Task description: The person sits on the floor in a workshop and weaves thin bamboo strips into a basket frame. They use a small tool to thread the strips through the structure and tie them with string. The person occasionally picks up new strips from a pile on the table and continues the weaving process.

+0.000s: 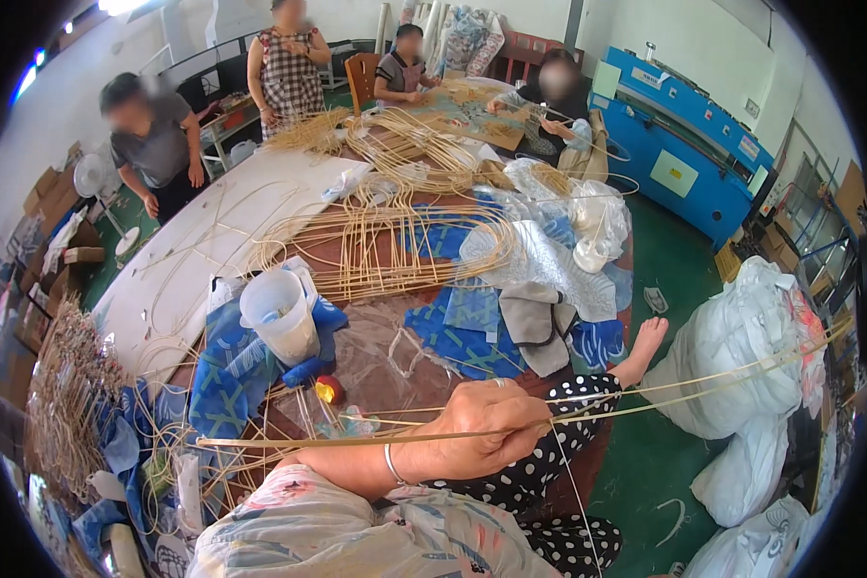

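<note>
My left hand [491, 429] is closed around thin cane strips [703, 383], its wrist wearing a bracelet [393, 464]. These strips stretch to the far right, where they bend round in a narrow loop. Another length of cane [308, 441] runs leftward across my forearm. From the grip a white thread [573, 491] hangs down over polka-dot trousers toward the lower edge. My right hand is outside the picture.
Woven cane frames [395, 252] lie on the table beyond a white plastic bucket [281, 316]. Blue patterned cloths [467, 332] surround them. White sacks [732, 356] stand at right, near a blue machine [679, 135]. Several people work or stand at the far side.
</note>
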Available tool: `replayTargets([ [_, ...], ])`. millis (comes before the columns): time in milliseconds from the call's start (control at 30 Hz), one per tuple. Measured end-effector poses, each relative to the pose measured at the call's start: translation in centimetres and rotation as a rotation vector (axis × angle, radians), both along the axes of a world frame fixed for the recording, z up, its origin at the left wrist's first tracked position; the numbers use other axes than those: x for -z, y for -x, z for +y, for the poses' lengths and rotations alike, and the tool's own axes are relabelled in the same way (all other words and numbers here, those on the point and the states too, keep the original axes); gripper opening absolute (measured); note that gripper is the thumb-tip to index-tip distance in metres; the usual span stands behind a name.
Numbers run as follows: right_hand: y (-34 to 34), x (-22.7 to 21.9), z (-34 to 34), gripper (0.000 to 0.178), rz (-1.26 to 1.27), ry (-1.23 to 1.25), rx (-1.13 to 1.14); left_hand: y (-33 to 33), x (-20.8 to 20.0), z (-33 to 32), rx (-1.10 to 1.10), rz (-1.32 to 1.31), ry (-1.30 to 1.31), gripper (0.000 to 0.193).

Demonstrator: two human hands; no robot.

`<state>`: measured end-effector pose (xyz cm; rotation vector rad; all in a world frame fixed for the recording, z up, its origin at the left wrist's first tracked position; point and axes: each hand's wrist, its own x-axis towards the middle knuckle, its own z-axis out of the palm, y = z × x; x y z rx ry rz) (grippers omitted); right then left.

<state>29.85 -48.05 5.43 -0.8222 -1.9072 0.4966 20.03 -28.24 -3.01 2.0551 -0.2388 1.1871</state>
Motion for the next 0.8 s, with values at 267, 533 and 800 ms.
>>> replayTargets([
  [267,-2.2,2.2,7.4,0.011,0.058,0.131,0.132,0.0,-0.1,0.3,0.012,0.015,-0.003,0.016],
  [533,-0.6,2.3,0.4,0.011,0.212,-0.194,-0.039,0.4,-0.4,1.7,0.015,0.007,-0.017,0.017],
  [800,0.3,-0.9,-4.1,0.012,0.175,-0.255,-0.116,0.2,-0.5,3.0,-0.075,-0.086,0.119,0.020],
])
